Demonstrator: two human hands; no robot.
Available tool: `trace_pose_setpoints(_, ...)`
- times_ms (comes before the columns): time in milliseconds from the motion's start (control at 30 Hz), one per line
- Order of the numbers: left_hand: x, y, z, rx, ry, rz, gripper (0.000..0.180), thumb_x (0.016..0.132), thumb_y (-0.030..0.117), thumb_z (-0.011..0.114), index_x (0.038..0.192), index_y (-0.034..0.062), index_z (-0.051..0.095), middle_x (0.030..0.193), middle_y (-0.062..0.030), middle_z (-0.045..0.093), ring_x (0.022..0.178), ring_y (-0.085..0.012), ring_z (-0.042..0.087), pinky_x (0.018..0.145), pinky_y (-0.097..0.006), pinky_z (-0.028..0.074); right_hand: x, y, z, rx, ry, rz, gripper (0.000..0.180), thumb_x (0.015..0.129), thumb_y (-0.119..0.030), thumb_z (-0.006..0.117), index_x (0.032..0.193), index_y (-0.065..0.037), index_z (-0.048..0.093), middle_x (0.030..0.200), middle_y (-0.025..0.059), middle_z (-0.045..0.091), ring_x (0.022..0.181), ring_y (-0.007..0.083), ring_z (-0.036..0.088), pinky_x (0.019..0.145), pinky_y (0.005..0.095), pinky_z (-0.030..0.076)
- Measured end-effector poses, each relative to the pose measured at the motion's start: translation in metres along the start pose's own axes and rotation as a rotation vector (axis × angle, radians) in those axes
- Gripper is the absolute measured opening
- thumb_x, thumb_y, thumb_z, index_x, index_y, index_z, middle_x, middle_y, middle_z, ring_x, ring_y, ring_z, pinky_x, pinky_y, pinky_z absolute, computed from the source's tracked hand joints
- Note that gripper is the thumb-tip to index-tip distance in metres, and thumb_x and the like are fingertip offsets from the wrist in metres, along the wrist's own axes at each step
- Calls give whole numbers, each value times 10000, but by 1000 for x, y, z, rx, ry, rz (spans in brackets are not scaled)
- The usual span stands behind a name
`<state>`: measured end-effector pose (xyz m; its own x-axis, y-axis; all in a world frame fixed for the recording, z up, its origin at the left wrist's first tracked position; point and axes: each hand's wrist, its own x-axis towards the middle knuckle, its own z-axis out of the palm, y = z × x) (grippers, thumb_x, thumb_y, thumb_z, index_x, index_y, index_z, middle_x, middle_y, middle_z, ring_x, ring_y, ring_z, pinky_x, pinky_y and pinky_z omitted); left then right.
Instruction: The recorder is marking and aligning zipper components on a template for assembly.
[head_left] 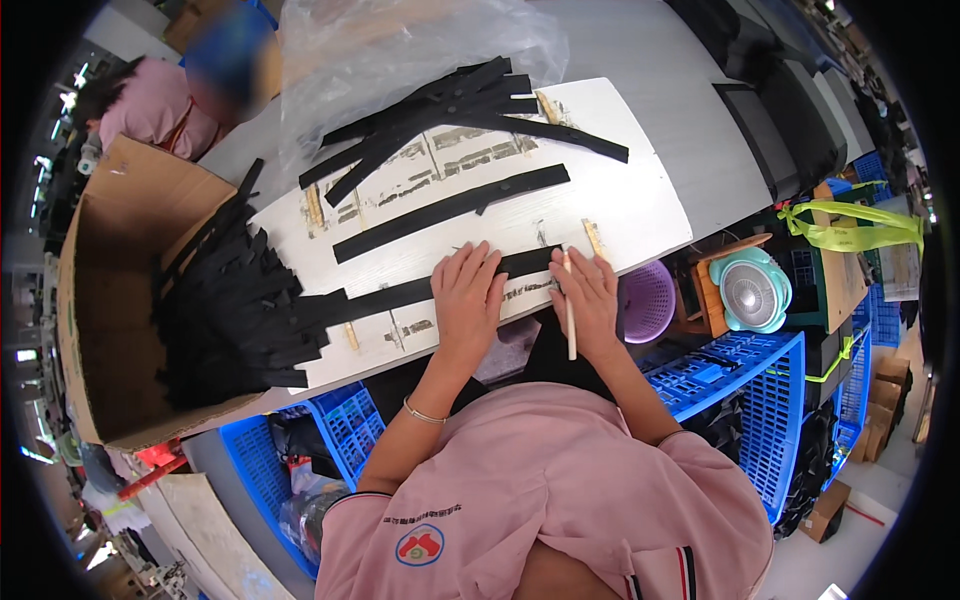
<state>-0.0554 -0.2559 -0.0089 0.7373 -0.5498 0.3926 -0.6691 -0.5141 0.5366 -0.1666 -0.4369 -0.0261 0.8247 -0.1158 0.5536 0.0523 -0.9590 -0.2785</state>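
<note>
A long black fabric strip (395, 296) lies across the near part of a white board (640, 190). My left hand (467, 292) rests on this strip with its fingers stretched out flat. At the strip's right end, my right hand (592, 300) is closed around a slim white pen-like stick (571, 325), its fingertips by the strip. Farther up the board lies a second black strip (450, 213). Beyond that, several more strips (440, 115) are crossed over one another. Yellowish tape pieces and dark smudged marks show on the board.
A large heap of black strips (235, 310) spills from an open cardboard box (120, 220) at the left. Clear plastic sheeting (400, 40) lies at the back. Blue crates (740, 375), a purple basket (646, 300) and a teal fan (750, 290) stand right. Another person (155, 105) is at upper left.
</note>
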Motion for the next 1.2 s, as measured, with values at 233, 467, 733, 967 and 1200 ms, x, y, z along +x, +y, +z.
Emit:
trace_pose_setpoints(233,-45,-16,-27,181,-21,-90,420,971,181,671,1366,47,626,1469,-107,569,1417,-329,463,1217,-595,190,-7,43,-9,-86,-4,21,352,906,-116,705,1254,-104,659,1313,38,702,1281,237,574,1166,471,331)
trace_pose_setpoints(467,-88,-38,-65,280,25,-295,555,968,252,689,1455,26,547,1549,-124,503,1499,-328,378,1222,-646,48,-9,45,-7,-72,4,2,297,964,-101,640,1259,-70,645,1338,68,692,1273,252,578,1151,470,363)
trace_pose_setpoints(733,-106,-51,-84,274,88,-357,675,899,335,770,1462,38,545,1532,-115,517,1460,-320,420,1225,-616,82,-2,37,-13,-106,-10,-5,311,909,-45,692,1218,-60,670,1287,69,717,1240,249,604,1142,463,376)
trace_pose_setpoints(967,-113,-51,-80,252,139,-360,627,897,310,771,1441,67,577,1492,-88,546,1415,-303,451,1222,-586,124,15,2,-12,-199,-5,119,273,956,-50,648,1228,-69,671,1268,63,720,1224,236,610,1163,483,334)
trace_pose_setpoints(1200,-117,-56,-75,214,197,-356,606,904,294,766,1438,73,584,1488,-83,549,1437,-299,431,1215,-583,124,69,-99,15,785,-268,296,240,1053,-136,571,1206,1,696,1000,72,701,901,106,629,826,275,496)
